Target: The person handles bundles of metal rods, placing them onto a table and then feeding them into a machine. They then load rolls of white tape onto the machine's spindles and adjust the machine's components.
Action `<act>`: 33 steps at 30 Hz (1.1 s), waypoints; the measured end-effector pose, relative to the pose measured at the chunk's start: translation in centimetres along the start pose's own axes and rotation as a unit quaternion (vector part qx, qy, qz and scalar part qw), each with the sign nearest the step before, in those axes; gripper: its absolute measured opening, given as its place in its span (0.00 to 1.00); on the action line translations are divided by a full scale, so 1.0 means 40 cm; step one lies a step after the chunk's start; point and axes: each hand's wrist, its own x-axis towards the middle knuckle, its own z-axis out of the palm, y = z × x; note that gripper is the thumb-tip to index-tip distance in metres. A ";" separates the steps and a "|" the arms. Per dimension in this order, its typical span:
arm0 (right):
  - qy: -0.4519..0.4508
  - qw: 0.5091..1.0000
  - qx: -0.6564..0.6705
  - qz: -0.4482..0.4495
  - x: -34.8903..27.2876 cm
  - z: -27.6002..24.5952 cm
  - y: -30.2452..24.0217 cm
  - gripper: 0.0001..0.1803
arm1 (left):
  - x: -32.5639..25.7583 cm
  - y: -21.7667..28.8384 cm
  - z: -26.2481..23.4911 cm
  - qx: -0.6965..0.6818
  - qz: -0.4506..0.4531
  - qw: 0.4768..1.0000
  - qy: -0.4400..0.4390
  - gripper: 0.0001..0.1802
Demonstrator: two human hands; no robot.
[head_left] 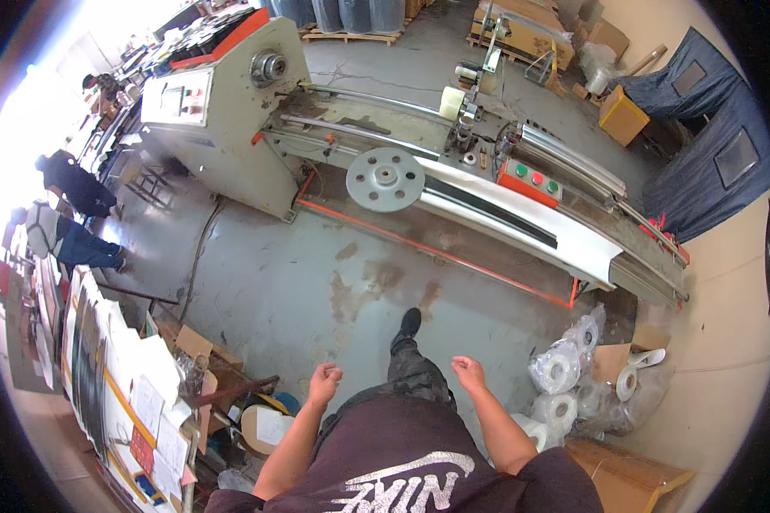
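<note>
I am standing on the grey floor with both arms bent and my hands in the air before my body. My left hand [324, 382] is loosely curled, with nothing visible in it. Apart from it, my right hand [467, 374] is curled too, fingers bent in, and holds nothing that I can see. Neither touches anything. Ahead of them stands a long machine [351, 115] with metal rails. A grey disc with round holes [385, 179] is mounted on its near side. A red control box [529, 182] with green and red buttons sits farther right.
Plastic-wrapped rolls [556, 372] lie at the right near a cardboard box [624, 470]. A rack of papers and sheets [137, 393] stands at the left. A red floor-level bar [436, 250] runs along the machine. Two people [77, 184] are at the far left.
</note>
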 end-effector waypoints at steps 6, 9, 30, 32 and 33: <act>0.008 0.994 -0.082 -0.078 0.303 -0.018 -0.354 0.16 | 0.196 0.180 0.022 -0.069 -0.011 0.996 0.055 0.22; 0.000 0.992 -0.018 -0.124 0.382 -0.074 -0.582 0.16 | 0.304 0.312 0.076 -0.043 0.059 0.996 0.053 0.21; 0.148 0.955 0.167 0.194 0.083 0.115 -0.243 0.17 | 0.732 1.063 0.333 0.261 0.423 0.868 0.012 0.32; 0.184 0.947 0.186 0.187 0.066 0.128 -0.316 0.18 | 0.727 1.070 0.348 0.304 0.450 0.839 0.017 0.36; 0.200 0.950 0.159 0.180 0.063 0.133 -0.329 0.18 | 0.721 1.087 0.356 0.333 0.456 0.825 0.006 0.37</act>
